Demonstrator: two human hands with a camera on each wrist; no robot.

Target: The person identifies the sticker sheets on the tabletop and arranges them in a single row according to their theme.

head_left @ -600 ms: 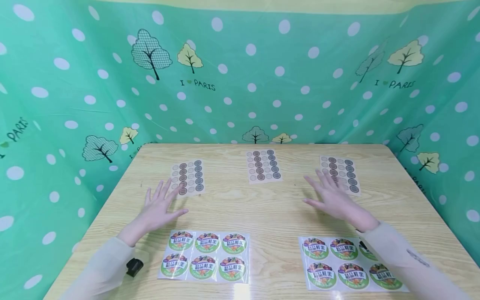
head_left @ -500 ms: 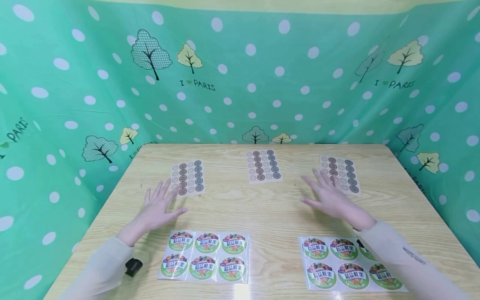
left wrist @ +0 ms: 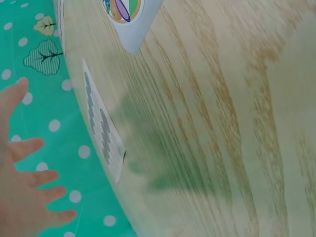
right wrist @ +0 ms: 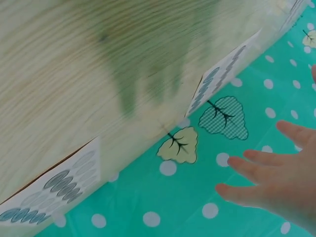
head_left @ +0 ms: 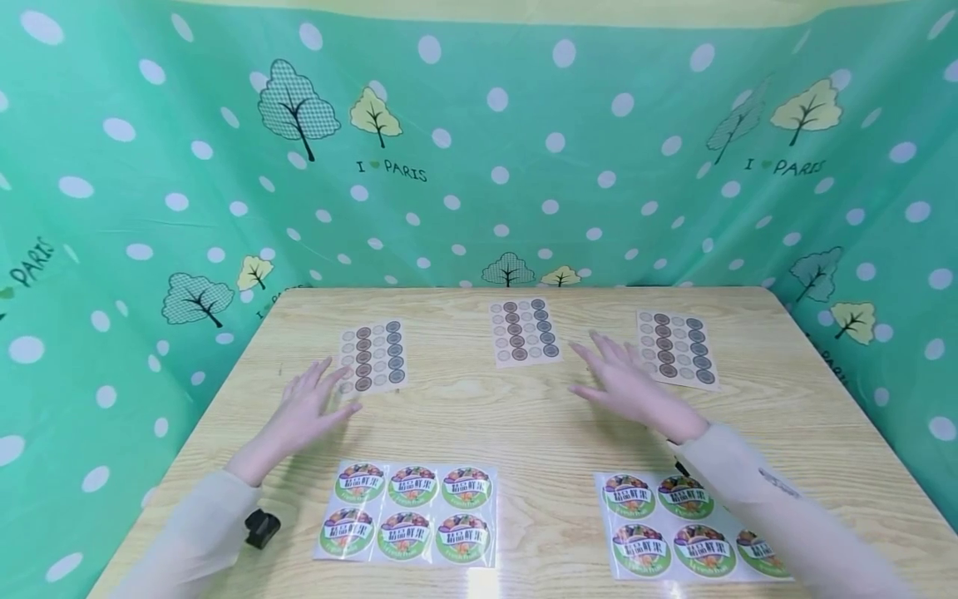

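Observation:
My left hand (head_left: 303, 409) hovers above the wooden table with fingers spread, holding nothing. Just past its fingertips lies a sheet of small round stickers (head_left: 379, 358) in pale, brown and dark columns. The right hand (head_left: 624, 387), also spread and holding nothing, is over the table between a middle sheet of round stickers (head_left: 526, 333) and a right one (head_left: 677, 348). Shadows below both hands show in the wrist views, where the left hand (left wrist: 24, 187) and right hand (right wrist: 281, 173) appear raised off the wood.
Nearer the front lie two sheets of large fruit labels, a left label sheet (head_left: 405, 513) and a right label sheet (head_left: 659, 526), the latter partly covered by the right sleeve (head_left: 778, 499). A green dotted curtain (head_left: 464, 125) surrounds the table (head_left: 479, 433) at the back and sides.
My right hand has moved left, off the right sticker sheet and toward the middle one. The left hand has shifted slightly left, and its fingers look closer together.

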